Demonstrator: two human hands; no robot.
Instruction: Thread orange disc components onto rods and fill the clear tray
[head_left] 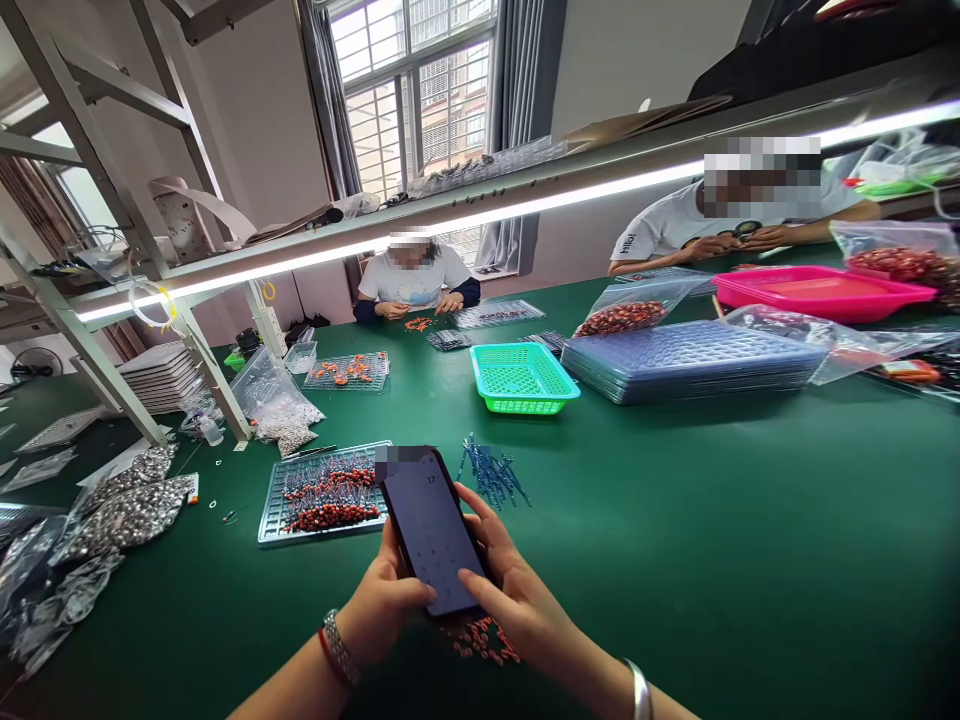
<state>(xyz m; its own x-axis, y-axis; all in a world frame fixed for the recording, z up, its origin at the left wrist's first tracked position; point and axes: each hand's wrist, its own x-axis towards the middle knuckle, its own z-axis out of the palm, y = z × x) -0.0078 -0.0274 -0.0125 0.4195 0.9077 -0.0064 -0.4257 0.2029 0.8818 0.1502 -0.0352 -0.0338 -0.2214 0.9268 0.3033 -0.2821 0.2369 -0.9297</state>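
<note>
A smartphone is held upright between both my hands above the green table, its screen lit with what looks like a calculator keypad. My left hand grips its left edge, thumb over the lower screen. On the right edge my right hand is closed, its thumb on the screen. Partly hidden beneath the phone lie small orange-red ring-shaped pieces. Left of the phone sits a clear compartment tray with rows of thin parts that have orange-red ends. Just behind the phone is a loose pile of blue stick-like pieces.
Farther back stand a green basket, a stack of clear trays and a pink tray. Bags of silvery parts lie at left. A lit shelf crosses overhead. Two people work across the table.
</note>
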